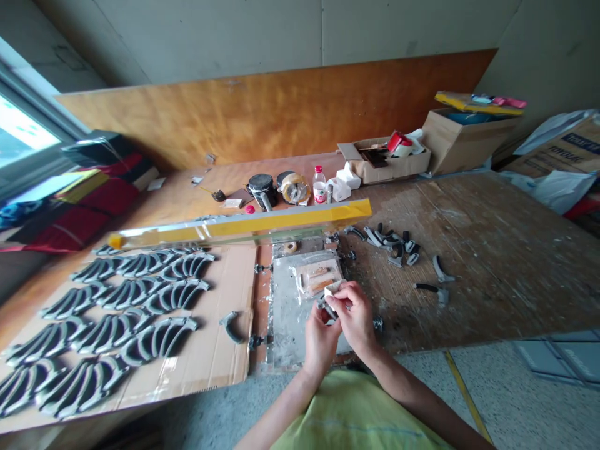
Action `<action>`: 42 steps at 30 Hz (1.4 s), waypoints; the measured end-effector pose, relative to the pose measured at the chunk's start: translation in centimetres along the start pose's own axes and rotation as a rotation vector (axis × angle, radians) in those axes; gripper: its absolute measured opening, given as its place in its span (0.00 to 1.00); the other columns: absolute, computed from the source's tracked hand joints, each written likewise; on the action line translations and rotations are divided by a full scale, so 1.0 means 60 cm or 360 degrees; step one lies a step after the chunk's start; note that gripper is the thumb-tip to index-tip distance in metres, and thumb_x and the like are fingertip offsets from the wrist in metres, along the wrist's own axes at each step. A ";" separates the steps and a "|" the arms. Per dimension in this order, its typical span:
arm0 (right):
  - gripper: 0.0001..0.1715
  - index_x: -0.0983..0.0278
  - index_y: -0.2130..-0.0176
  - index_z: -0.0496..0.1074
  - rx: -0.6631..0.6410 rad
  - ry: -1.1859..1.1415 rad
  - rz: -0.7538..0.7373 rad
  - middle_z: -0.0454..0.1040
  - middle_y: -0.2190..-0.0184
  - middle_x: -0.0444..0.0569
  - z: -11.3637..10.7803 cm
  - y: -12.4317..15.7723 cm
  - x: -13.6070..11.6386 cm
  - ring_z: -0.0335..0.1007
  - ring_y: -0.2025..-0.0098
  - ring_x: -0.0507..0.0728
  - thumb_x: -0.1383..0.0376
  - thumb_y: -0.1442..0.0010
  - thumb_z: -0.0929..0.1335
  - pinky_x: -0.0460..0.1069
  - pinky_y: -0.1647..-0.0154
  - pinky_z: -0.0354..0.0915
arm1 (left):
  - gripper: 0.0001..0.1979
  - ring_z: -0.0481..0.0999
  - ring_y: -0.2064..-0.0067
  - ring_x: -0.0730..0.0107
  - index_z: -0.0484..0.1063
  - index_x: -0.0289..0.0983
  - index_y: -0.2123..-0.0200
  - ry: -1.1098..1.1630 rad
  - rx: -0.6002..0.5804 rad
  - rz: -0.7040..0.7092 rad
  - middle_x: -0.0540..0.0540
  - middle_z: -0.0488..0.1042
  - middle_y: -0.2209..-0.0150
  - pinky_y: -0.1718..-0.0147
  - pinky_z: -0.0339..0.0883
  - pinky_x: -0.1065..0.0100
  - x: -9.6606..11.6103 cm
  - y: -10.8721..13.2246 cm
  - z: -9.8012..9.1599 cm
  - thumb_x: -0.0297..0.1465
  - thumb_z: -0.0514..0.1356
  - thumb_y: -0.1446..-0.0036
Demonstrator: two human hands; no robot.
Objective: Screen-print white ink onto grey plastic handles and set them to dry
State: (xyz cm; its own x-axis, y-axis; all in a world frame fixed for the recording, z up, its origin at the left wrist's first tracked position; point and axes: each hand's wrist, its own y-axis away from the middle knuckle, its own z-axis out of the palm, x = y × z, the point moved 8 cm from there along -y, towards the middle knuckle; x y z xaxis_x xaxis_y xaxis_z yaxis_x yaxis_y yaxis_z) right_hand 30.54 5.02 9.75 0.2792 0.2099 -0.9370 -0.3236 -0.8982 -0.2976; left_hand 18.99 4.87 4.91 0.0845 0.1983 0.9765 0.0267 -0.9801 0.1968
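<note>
My left hand (319, 340) is closed around a small grey curved handle-like part (323, 304), mostly hidden by the fingers. My right hand (357, 317) pinches a small white pad (334, 288) against that part; whether it is cloth or paper I cannot tell. Both hands are over a stained grey board (290, 325) at the table's front edge. Just beyond them lies a clear plastic sheet (304, 272) with brownish strips on it. A single grey curved part (230, 327) rests on the cardboard (220, 362) to the left.
Rows of grey curved parts (157, 340) cover the cardboard. Loose parts (394, 240) lie right of the board. A yellow-taped bar (244, 225) runs behind it. Farther back stand black cans (261, 185), a red-capped bottle (319, 187) and an open carton (394, 170).
</note>
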 end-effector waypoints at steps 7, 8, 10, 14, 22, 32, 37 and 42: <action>0.14 0.62 0.73 0.66 0.0119 0.0010 0.0170 0.70 0.70 0.46 -0.015 -0.017 0.047 0.67 0.71 0.52 0.57 0.40 0.69 0.47 0.70 0.65 | 0.10 0.67 0.73 0.76 0.68 0.36 0.69 0.0065 -0.0090 0.0003 0.54 0.71 0.75 0.72 0.62 0.74 0.000 0.002 0.010 0.30 0.66 0.55; 0.15 0.62 0.73 0.66 0.0148 0.0030 0.0205 0.70 0.72 0.45 -0.025 -0.024 0.057 0.66 0.73 0.51 0.57 0.40 0.69 0.46 0.72 0.64 | 0.11 0.69 0.72 0.75 0.68 0.36 0.68 0.0149 -0.0167 -0.0017 0.52 0.73 0.73 0.71 0.64 0.73 -0.001 0.004 0.017 0.31 0.66 0.54; 0.16 0.62 0.73 0.65 0.0225 0.0064 0.0258 0.68 0.76 0.42 -0.052 -0.036 0.072 0.63 0.77 0.50 0.56 0.41 0.70 0.46 0.75 0.62 | 0.13 0.72 0.71 0.73 0.68 0.36 0.66 0.0312 -0.0295 -0.0106 0.50 0.75 0.71 0.69 0.68 0.71 -0.007 0.009 0.031 0.34 0.67 0.53; 0.13 0.62 0.71 0.65 0.0320 0.0170 0.0017 0.69 0.71 0.44 -0.086 -0.037 0.029 0.66 0.74 0.51 0.59 0.39 0.69 0.47 0.72 0.65 | 0.18 0.74 0.73 0.72 0.68 0.35 0.67 0.0395 -0.0323 -0.0334 0.50 0.74 0.72 0.74 0.68 0.72 -0.018 0.010 0.038 0.40 0.68 0.55; 0.10 0.61 0.70 0.65 0.0035 0.0596 -0.0635 0.67 0.70 0.46 -0.019 -0.015 -0.060 0.68 0.67 0.53 0.71 0.36 0.64 0.47 0.66 0.66 | 0.14 0.66 0.75 0.78 0.65 0.36 0.75 0.0198 -0.0058 -0.0126 0.55 0.68 0.78 0.75 0.62 0.76 0.002 0.005 0.020 0.30 0.68 0.62; 0.10 0.61 0.70 0.64 -0.0014 0.0600 -0.0715 0.67 0.71 0.45 -0.034 -0.014 -0.075 0.67 0.68 0.52 0.71 0.36 0.64 0.46 0.66 0.65 | 0.15 0.67 0.74 0.75 0.66 0.36 0.75 0.0213 -0.0098 -0.0205 0.53 0.70 0.78 0.75 0.64 0.74 0.002 -0.006 0.036 0.34 0.69 0.61; 0.13 0.61 0.73 0.64 -0.0028 0.0613 -0.0521 0.68 0.71 0.45 -0.032 -0.041 -0.031 0.67 0.68 0.53 0.67 0.35 0.63 0.48 0.66 0.65 | 0.13 0.66 0.76 0.76 0.66 0.36 0.74 0.0208 -0.0190 -0.0192 0.53 0.69 0.78 0.76 0.63 0.74 -0.003 -0.001 0.047 0.32 0.69 0.59; 0.16 0.61 0.75 0.65 0.0177 0.0567 -0.0188 0.68 0.74 0.44 -0.108 -0.098 0.044 0.65 0.71 0.53 0.59 0.38 0.66 0.49 0.68 0.63 | 0.18 0.75 0.70 0.69 0.71 0.34 0.67 0.0341 -0.0400 -0.0272 0.47 0.75 0.71 0.73 0.70 0.71 0.005 0.005 0.074 0.42 0.68 0.54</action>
State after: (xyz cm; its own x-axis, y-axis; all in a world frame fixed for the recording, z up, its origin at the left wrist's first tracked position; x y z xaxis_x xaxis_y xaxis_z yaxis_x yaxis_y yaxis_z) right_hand 39.02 8.37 10.24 0.6106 0.1444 -0.7787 -0.3612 -0.8243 -0.4361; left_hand 23.44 4.65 4.86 -0.1114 0.3791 0.9186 -0.2253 -0.9100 0.3482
